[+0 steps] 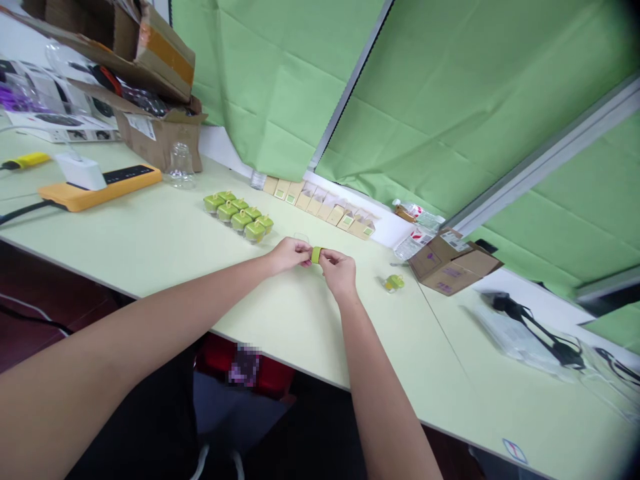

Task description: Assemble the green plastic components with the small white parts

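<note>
Both my hands meet over the middle of the table, with a small green lid (pixel 316 255) between them. My left hand (pixel 291 255) pinches the lid's left side. On its right side, the fingers of my right hand (pixel 339 270) close on the same lid. Just behind my left hand a clear rim (pixel 301 237) shows, mostly hidden by the fingers. Left of my hands, several small clear containers with green lids (pixel 241 215) stand in two rows. One more green-lidded container (pixel 393 283) sits by itself to the right.
Small beige boxes (pixel 320 202) line the back of the table. An orange power strip (pixel 105 188) and a clear jar (pixel 181 165) lie left, near cardboard boxes (pixel 155 133). Clear bottles (pixel 414 243), an open carton (pixel 453 263) and a black cable (pixel 543 333) are at right.
</note>
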`<state>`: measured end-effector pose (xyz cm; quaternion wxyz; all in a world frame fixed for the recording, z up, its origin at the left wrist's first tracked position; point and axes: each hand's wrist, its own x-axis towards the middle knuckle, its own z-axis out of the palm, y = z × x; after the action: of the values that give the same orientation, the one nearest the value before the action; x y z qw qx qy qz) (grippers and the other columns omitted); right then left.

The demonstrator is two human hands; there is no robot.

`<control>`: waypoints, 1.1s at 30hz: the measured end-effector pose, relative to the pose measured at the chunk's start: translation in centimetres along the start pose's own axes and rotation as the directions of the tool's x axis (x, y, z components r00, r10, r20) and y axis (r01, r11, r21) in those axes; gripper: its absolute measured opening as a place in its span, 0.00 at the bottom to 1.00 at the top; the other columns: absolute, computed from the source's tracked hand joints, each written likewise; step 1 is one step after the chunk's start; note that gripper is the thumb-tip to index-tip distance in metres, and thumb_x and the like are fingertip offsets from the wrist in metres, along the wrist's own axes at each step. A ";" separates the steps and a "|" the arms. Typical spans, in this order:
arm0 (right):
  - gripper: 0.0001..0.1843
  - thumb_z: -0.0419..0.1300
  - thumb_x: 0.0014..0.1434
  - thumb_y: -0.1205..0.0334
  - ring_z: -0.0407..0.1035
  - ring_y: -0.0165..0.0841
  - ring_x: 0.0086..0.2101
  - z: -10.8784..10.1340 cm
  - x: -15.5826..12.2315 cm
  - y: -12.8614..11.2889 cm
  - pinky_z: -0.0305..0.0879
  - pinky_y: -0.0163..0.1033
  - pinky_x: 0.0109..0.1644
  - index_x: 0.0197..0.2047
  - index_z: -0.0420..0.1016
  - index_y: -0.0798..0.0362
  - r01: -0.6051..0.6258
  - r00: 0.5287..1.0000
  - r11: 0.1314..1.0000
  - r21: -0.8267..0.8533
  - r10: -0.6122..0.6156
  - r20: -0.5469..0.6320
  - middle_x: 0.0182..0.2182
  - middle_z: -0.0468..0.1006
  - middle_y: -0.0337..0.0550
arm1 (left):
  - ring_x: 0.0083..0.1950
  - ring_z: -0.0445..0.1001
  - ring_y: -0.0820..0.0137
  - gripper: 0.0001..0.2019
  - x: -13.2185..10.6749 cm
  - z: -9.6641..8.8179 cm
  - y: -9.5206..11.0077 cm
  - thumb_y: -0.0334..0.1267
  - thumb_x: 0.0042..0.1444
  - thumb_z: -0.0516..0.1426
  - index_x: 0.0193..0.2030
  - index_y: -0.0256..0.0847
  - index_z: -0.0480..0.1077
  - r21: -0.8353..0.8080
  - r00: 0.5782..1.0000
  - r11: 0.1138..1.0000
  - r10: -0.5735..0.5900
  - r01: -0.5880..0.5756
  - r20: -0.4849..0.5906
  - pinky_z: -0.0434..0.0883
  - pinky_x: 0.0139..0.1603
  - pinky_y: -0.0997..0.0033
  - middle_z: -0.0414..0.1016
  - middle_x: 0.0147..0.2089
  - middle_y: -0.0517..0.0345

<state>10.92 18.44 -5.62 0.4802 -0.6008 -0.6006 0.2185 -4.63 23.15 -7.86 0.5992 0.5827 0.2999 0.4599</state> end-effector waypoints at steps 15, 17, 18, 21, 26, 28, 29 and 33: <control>0.18 0.60 0.51 0.54 0.70 0.30 0.27 0.7 0.0 0.0 0.76 0.37 0.30 0.41 0.82 0.55 0.021 0.997 0.990 0.136 -0.031 0.074 0.35 0.81 0.42 | 0.28 0.73 0.73 0.03 0.0 0.4 0.1 0.31 0.54 0.53 0.30 0.40 0.63 0.274 0.999 0.962 0.021 -0.009 -0.041 0.69 0.25 0.77 0.67 0.26 0.63; 0.18 0.60 0.51 0.54 0.70 0.29 0.27 0.8 -0.1 -0.1 0.76 0.38 0.30 0.41 0.82 0.55 0.023 0.996 0.988 0.150 -0.035 0.079 0.34 0.81 0.42 | 0.28 0.73 0.73 0.03 -0.1 0.4 0.1 0.32 0.53 0.53 0.29 0.40 0.63 0.308 0.997 0.951 0.039 -0.018 -0.059 0.68 0.25 0.77 0.68 0.26 0.62; 0.18 0.61 0.51 0.54 0.70 0.29 0.27 0.8 -0.1 -0.1 0.77 0.38 0.31 0.41 0.82 0.55 0.023 0.996 0.988 0.155 -0.036 0.079 0.34 0.81 0.42 | 0.27 0.73 0.73 0.03 -0.1 0.4 0.1 0.32 0.53 0.53 0.29 0.40 0.63 0.338 0.996 0.941 0.057 -0.029 -0.073 0.68 0.25 0.76 0.69 0.25 0.63; 0.18 0.62 0.50 0.54 0.70 0.30 0.28 0.9 -0.1 -0.2 0.77 0.39 0.31 0.41 0.82 0.55 0.015 0.997 0.985 0.173 -0.028 0.071 0.33 0.81 0.42 | 0.25 0.72 0.73 0.04 -0.4 0.4 0.5 0.33 0.53 0.54 0.28 0.40 0.64 0.422 0.982 0.903 0.140 -0.074 -0.127 0.67 0.27 0.75 0.69 0.23 0.63; 0.18 0.63 0.51 0.53 0.73 0.31 0.31 1.0 -0.2 -0.4 0.78 0.41 0.38 0.43 0.82 0.54 0.032 0.997 0.978 0.204 -0.044 0.058 0.34 0.81 0.41 | 0.24 0.73 0.74 0.04 -0.6 0.3 0.9 0.32 0.54 0.53 0.28 0.40 0.63 0.329 0.965 0.938 0.177 -0.106 -0.192 0.68 0.28 0.76 0.70 0.22 0.63; 0.19 0.63 0.51 0.53 0.73 0.31 0.31 0.9 -0.2 -0.4 0.78 0.42 0.38 0.43 0.83 0.53 0.035 0.997 0.977 0.212 -0.048 0.057 0.35 0.81 0.41 | 0.24 0.73 0.74 0.05 -0.5 0.3 0.8 0.32 0.55 0.53 0.29 0.40 0.63 0.272 0.965 0.956 0.168 -0.110 -0.200 0.69 0.28 0.76 0.70 0.22 0.63; 0.19 0.63 0.51 0.52 0.74 0.31 0.31 0.9 -0.2 -0.4 0.78 0.42 0.38 0.43 0.83 0.53 0.032 0.997 0.977 0.212 -0.045 0.057 0.35 0.81 0.41 | 0.24 0.73 0.74 0.05 -0.4 0.3 0.8 0.32 0.55 0.53 0.29 0.40 0.63 0.246 0.967 0.963 0.161 -0.109 -0.200 0.69 0.27 0.76 0.70 0.22 0.63; 0.19 0.63 0.51 0.52 0.73 0.31 0.30 0.8 0.0 -0.2 0.78 0.41 0.37 0.43 0.83 0.53 0.016 0.997 0.978 0.208 -0.032 0.073 0.33 0.81 0.41 | 0.23 0.72 0.74 0.04 -0.1 0.5 0.8 0.31 0.57 0.53 0.30 0.39 0.64 0.092 0.979 0.993 0.096 -0.080 -0.181 0.69 0.25 0.76 0.68 0.23 0.63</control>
<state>10.17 18.62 -5.83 0.5195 -0.5313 -0.5998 0.2968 -4.41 22.79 -7.07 0.5226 0.5750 0.3475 0.5249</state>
